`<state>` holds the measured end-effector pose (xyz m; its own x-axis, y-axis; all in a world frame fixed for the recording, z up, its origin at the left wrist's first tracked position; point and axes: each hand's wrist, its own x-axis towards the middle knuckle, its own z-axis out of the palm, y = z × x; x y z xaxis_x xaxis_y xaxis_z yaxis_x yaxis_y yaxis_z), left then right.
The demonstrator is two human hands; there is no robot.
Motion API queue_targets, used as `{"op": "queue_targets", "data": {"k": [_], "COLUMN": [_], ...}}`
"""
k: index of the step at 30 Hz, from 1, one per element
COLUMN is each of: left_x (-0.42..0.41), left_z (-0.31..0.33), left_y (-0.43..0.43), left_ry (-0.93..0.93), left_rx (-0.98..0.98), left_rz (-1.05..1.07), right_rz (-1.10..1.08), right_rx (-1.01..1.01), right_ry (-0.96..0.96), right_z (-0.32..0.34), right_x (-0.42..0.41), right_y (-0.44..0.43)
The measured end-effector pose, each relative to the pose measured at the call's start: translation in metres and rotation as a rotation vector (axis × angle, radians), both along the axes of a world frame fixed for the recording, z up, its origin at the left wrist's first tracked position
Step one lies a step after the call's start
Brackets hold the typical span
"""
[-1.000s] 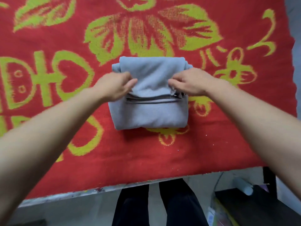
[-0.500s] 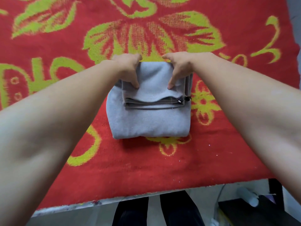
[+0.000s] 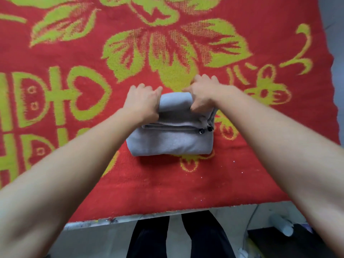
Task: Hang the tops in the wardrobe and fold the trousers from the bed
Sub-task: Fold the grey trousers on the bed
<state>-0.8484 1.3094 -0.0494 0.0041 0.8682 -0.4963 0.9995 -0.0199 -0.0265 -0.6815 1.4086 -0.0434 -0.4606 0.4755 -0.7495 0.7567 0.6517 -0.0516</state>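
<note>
Leftmost, a red blanket (image 3: 55, 58) with yellow-green hearts and big flowers covers the bed (image 3: 83, 224), whose pale edge shows just under the blanket's near hem. The bare left forearm (image 3: 61, 174) crosses this side on a slant and hides much of the pattern beneath it. The left hand (image 3: 143, 103) sits knuckles up on the far left corner of the trousers (image 3: 171, 142). Its fingers are curled close together over the far edge and grip the upper fold, with the tips hidden behind the cloth.

The trousers are grey, folded into a compact, thick rectangle, and lie near the middle of the blanket, a little toward the near edge. The upper fold is raised between the two hands, and layered edges show along its near side. Two small black cord toggles (image 3: 205, 130) poke out at the right end of those layers.

The right hand (image 3: 202, 95) holds the far right corner. Its thumb presses down on the front of the fold while the fingers curl over the back, pinching the cloth. The right forearm (image 3: 279, 146) covers the blanket's near right part.

Below the bed stand two legs in black (image 3: 149, 239). Further right on the floor lie a pale cylinder (image 3: 281, 225) and a dark surface (image 3: 275, 246).
</note>
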Motion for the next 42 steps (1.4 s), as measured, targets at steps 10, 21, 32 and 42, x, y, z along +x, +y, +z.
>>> {"op": "queue_targets", "data": {"k": [10,21,32,42], "left_x": [0.006,-0.057,-0.068,-0.018], "left_z": [0.15,0.43,0.573,0.651], "left_y": [-0.071,-0.188,-0.477,-0.858], "left_ry": [0.085,0.439,0.669,0.881], "left_rx": [0.263,0.79,0.749,0.706], "left_rz": [0.233,0.473,0.83,1.193], "right_rz": [-0.007,0.295,0.723,1.116], "right_rx": [0.2,0.612,0.655,0.585], "right_ry": [0.274,0.873,1.043,1.309], "right_z": [0.152,0.412,0.564,0.643], "right_x": [-0.001,-0.095,-0.171,-0.203], "right_y": [-0.064,-0.133,-0.387,-0.761]}}
